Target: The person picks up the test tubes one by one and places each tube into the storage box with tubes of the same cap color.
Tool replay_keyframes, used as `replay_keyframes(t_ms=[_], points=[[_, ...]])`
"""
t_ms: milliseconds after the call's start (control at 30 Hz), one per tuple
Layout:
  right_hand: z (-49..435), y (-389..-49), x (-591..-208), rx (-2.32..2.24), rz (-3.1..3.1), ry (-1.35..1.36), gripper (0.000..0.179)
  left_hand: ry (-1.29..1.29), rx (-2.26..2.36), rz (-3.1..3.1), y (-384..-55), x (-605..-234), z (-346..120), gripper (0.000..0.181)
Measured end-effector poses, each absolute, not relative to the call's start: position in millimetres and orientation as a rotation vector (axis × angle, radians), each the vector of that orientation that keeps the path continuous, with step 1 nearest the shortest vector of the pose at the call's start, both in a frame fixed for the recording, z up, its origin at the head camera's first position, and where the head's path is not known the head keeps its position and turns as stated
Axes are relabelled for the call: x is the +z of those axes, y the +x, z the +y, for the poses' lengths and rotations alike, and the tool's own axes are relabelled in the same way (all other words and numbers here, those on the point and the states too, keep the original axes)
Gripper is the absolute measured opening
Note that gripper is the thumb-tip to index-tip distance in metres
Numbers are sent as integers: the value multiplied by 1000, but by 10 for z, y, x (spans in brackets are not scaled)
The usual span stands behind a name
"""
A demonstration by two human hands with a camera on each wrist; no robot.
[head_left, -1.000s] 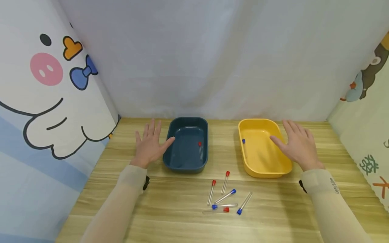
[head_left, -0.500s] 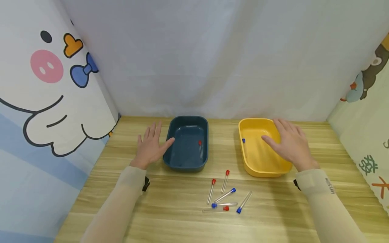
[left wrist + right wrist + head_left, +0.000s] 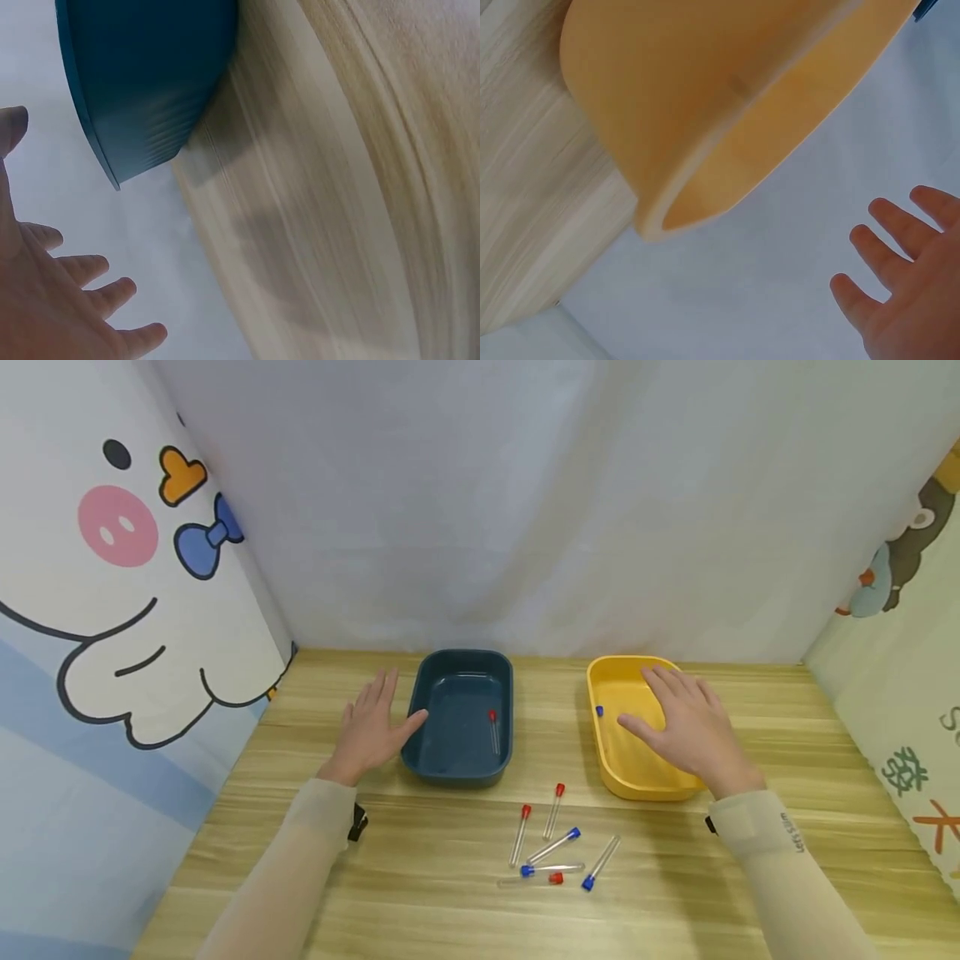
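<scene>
My left hand (image 3: 367, 732) is spread beside the dark blue bin (image 3: 459, 774), thumb overlapping its left rim in the head view; it holds nothing. Over the right part of the yellow bin (image 3: 618, 777) hovers my right hand (image 3: 688, 731), fingers extended and nothing held. A red-capped tube (image 3: 494, 732) lies in the blue bin, and a blue cap (image 3: 599, 711) shows at the yellow bin's left wall. Between and in front of the bins lie several clear tubes, among them a red-capped tube (image 3: 520, 835) and a blue-capped tube (image 3: 602, 863).
The bins and tubes stand on a wood-grain table (image 3: 420, 893). A plain pale curtain (image 3: 480, 510) closes off the back. Cartoon-printed panels rise at both sides, with a white figure on the left panel (image 3: 112, 610).
My right hand has moved left, from the yellow bin's right edge to over the bin. My left hand has shifted only slightly. The tubes lie as before.
</scene>
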State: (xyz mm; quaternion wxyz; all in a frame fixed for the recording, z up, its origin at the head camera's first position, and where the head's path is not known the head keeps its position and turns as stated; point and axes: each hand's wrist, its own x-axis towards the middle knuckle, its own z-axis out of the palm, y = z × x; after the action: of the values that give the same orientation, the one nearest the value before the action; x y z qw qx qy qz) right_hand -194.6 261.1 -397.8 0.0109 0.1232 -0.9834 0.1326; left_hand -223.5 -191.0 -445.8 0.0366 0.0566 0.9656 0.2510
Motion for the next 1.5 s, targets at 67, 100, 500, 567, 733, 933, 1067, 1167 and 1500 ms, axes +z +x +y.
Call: replay_keyframes(t_ms=[67, 100, 500, 567, 733, 933, 1067, 1167, 1500], points=[[2581, -1932, -3990, 397, -3067, 399, 94, 175, 799, 2958, -2226, -4464, -1914, 93], [2567, -1923, -3992, 392, -3065, 405, 94, 178, 807, 2956, -2220, -4468, -1913, 93], [2421, -1834, -4047, 346, -3028, 464, 93, 246, 911, 2948, -2234, -4492, -1909, 90], [2397, -1824, -4067, 332, -3020, 473, 93, 245, 937, 2935, -2240, -4498, -1920, 90], [2340, -1802, -4111, 310, -2993, 493, 91, 240, 976, 2900, -2241, -4505, -1935, 90], [2268, -1774, -4135, 295, -2971, 522, 88, 247, 1020, 2861, -2239, -4526, -1942, 91], [2204, -1737, -4146, 290, -2961, 551, 88, 239, 1049, 2828, -2231, -4535, -1947, 91], [2149, -1707, -4155, 298, -2944, 573, 88, 226, 1077, 2794, -2223, -4535, -1950, 91], [2078, -1668, -4214, 319, -2912, 600, 91, 222, 1131, 2742, -2206, -4564, -1976, 92]])
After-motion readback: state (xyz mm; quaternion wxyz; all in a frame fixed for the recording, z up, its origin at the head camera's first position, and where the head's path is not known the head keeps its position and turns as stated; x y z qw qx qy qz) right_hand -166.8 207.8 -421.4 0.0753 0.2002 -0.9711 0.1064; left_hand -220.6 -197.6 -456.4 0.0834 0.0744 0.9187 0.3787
